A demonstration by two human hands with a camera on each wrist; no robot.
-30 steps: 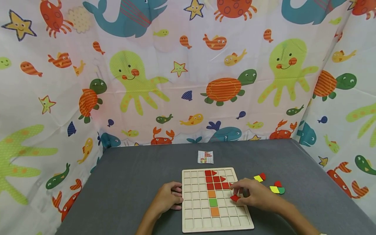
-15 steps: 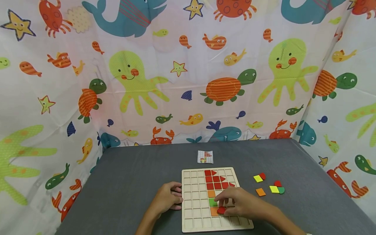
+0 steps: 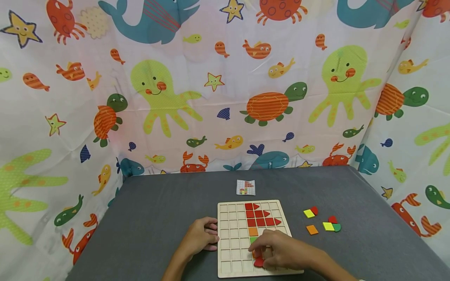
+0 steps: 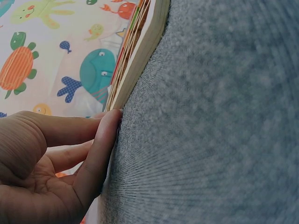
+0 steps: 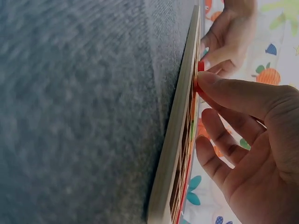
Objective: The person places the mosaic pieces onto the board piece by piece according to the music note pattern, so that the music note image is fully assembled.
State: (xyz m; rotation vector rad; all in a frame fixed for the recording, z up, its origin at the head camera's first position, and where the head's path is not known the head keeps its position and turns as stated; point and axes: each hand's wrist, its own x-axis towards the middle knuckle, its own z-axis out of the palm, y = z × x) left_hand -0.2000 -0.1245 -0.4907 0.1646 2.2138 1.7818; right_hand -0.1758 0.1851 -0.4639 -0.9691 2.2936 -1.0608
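Note:
In the head view a wooden grid board [image 3: 230, 246] lies on the table. Its squares hold red square and triangular tiles [image 3: 260, 222], an orange tile [image 3: 253, 232] and a green tile [image 3: 253, 240]. My right hand [image 3: 283, 248] pinches a red tile with a curved edge [image 3: 258, 262] between thumb and finger, low over the board's near part; that hand partly covers another orange tile. The right wrist view shows this red tile [image 5: 201, 77] right at the board's surface. My left hand [image 3: 198, 238] touches the board's left edge with its fingertips [image 4: 110, 119].
Right of the board lie loose tiles: a yellow tile [image 3: 309, 213] with a red one, an orange tile [image 3: 311, 229], and another yellow tile [image 3: 328, 226] beside red and green rounded pieces. Behind the board lies a small pattern card [image 3: 245, 187]. A printed curtain [image 3: 211, 97] surrounds the table.
My right hand has carried the red tile from the board's right side leftward and nearer, toward the near rows. The loose orange tile has come into sight. My left hand stays put.

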